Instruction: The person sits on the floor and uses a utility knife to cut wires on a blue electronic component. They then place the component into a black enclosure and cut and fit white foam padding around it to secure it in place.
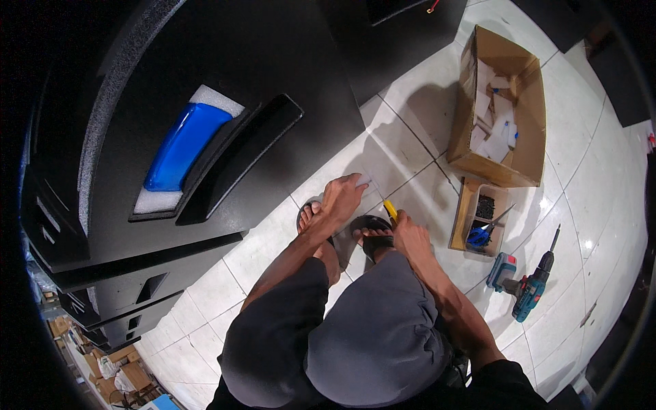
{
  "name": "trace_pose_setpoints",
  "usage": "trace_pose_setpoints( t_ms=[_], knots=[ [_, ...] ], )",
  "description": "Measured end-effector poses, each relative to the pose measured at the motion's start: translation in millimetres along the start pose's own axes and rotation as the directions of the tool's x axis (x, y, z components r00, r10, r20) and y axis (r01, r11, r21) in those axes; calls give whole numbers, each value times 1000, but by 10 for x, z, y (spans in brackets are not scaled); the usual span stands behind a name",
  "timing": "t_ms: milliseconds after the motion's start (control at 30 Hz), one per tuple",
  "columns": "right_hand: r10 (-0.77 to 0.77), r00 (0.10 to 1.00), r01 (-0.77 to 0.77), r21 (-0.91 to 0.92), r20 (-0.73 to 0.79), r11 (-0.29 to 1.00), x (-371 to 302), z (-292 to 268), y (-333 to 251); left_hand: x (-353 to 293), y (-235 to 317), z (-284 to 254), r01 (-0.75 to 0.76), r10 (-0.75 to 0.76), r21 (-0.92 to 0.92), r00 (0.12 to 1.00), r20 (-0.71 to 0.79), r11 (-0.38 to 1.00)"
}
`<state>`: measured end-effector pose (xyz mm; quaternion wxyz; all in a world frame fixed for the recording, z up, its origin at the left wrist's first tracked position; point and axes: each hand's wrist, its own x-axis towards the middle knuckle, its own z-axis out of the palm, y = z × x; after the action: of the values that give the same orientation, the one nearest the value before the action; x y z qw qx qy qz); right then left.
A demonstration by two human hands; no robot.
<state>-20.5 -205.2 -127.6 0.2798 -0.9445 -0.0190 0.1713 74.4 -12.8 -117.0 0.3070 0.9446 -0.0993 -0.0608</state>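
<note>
Crouched over the tiled floor, I pinch a small white foam-like piece (363,180) in my left hand (342,196), just above my left foot. My right hand (412,236) is closed around what looks like a yellow cutter knife (390,210), which points up toward that piece without touching it. Its blade cannot be made out. To the left stands a big black panel (294,55) with a blue curved insert (188,143) bedded in white foam (158,201). Beside the insert is a black curved handle-like strip (246,160).
An open cardboard box (468,164) with white foam pieces (503,113) stands ahead right. Nearer is a divided plastic tray (488,250) holding black screws (485,207) and blue-handled scissors (480,236). A cordless drill (529,294) lies at right, its bit pointing away.
</note>
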Motion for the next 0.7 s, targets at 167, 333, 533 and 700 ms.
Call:
trace_pose_setpoints(
  t_ms=[167, 333, 533, 700],
  knots=[
    [22, 999, -21, -29, 33, 999, -26, -39, -23, -11, 52, -28, -53, 54, 51, 998, -19, 997],
    [9, 998, -7, -44, 57, 999, -16, -25, 19, 26, 220, -9, -162, 174, 95, 975, -140, 982],
    [2, 997, 2, -58, 74, 998, -42, -22, 27, 74, 66, 200, -267, 293, 176, 945, -144, 948],
    [-82, 996, 84, -57, 41, 995, 58, -127, -40, 97, -5, 200, -381, 408, 175, 899, -159, 908]
  ],
)
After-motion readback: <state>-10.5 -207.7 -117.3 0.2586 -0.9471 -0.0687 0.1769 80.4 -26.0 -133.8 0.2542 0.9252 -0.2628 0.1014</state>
